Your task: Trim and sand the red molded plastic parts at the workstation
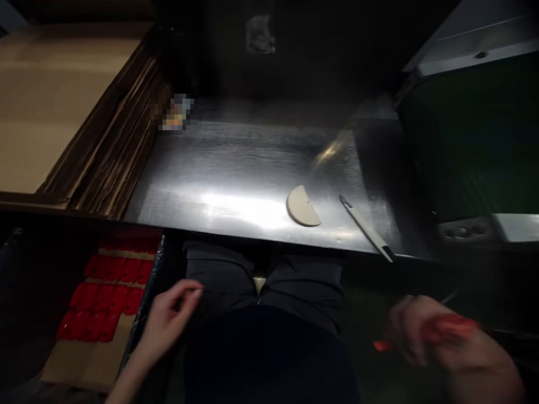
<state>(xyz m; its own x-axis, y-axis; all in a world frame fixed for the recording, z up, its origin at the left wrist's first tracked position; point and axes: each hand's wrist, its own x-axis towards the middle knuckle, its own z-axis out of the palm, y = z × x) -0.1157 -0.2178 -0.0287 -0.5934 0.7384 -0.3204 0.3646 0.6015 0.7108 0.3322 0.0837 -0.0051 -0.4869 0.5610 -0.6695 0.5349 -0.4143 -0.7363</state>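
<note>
My left hand (pixel 170 314) is over my lap's left side, beside the box of red parts. Its fingers are curled, thumb tip close to the index fingertip, and nothing shows between them. Off to the right, below the table edge, my right hand (pixel 416 328) is smeared by motion and closed around a red plastic piece (pixel 448 327). A bit of red also sticks out at its fingertips. On the metal table (pixel 210 179) lie a pale half-round piece (pixel 302 206) and, to its right, a white-handled craft knife (pixel 365 226) whose dark end overhangs the front edge.
Stacked cardboard sheets (pixel 63 101) fill the table's left end. Below them stands a lined box with rows of red plastic parts (pixel 99 297) on cardboard layers. A green-surfaced machine (pixel 475 134) is at the right. A dark panel (pixel 320 56) rises behind the table.
</note>
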